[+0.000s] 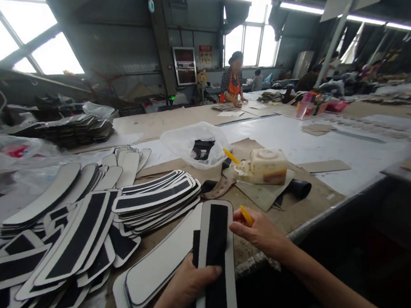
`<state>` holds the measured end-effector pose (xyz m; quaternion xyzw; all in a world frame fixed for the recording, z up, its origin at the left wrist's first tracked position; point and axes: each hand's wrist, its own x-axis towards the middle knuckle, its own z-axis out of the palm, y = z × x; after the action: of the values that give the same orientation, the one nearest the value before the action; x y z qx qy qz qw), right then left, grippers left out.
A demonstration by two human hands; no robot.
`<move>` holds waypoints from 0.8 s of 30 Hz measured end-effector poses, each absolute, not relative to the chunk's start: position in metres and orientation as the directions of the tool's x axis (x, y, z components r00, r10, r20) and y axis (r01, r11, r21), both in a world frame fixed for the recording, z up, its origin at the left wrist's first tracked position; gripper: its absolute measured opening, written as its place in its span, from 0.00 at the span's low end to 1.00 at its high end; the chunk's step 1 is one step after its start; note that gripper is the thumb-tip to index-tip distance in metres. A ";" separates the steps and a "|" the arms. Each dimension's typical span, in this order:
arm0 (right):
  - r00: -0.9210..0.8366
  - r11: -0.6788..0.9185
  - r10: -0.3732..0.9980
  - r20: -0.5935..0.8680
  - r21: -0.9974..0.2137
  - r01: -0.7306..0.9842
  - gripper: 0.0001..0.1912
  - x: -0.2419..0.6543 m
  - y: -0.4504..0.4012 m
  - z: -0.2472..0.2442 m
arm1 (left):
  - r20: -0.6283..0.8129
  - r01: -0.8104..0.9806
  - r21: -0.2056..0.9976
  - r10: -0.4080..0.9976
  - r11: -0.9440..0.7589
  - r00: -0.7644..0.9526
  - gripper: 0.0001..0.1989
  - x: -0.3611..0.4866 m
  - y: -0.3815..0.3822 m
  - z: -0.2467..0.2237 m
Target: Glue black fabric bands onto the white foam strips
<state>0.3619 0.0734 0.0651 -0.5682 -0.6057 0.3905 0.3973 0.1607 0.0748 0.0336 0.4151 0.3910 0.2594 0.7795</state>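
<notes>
My left hand (pixel 187 289) is closed on a long pale strip with a black band (pixel 215 233) down its middle, thumb lying on the black part. A piece of black strip shows at the left edge of it. My right hand (pixel 261 233) is at the upper right edge of this strip, fingers pinched round a yellow stick-like tool (pixel 246 215) whose working end is hidden. Beneath and left of the held strip lie plain pale strips (pixel 159 262). Beyond them sits a neat stack of pale strips with black bands (pixel 157 198).
Loose banded strips (pixel 72 238) are heaped at the left. A stained plastic container (pixel 265 166) with a yellow stick stands past my hands, near a black roll (pixel 299 189) and a clear plastic bag (pixel 195 143). The table edge runs at right. A person in an orange apron (pixel 234 83) works farther off.
</notes>
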 end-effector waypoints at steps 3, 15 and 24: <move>-0.047 -0.057 0.997 -0.063 -0.993 0.107 0.18 0.350 0.081 0.058 | -0.365 -0.127 0.842 0.727 0.525 0.581 0.24 0.171 0.068 0.037; -0.410 0.005 0.897 -0.168 -0.921 0.389 0.10 0.360 0.077 0.077 | -0.138 0.324 0.946 0.920 0.012 0.367 0.25 0.138 0.101 0.064; -0.503 0.310 0.860 -0.082 -0.700 0.644 0.08 0.360 0.083 0.081 | -0.288 0.318 0.940 0.781 0.121 0.554 0.10 0.140 0.096 0.058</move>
<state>0.3603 0.0829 0.0812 -0.4734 -0.7941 0.3478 0.1558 0.1399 0.0961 0.0578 0.6354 0.4326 0.1896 0.6108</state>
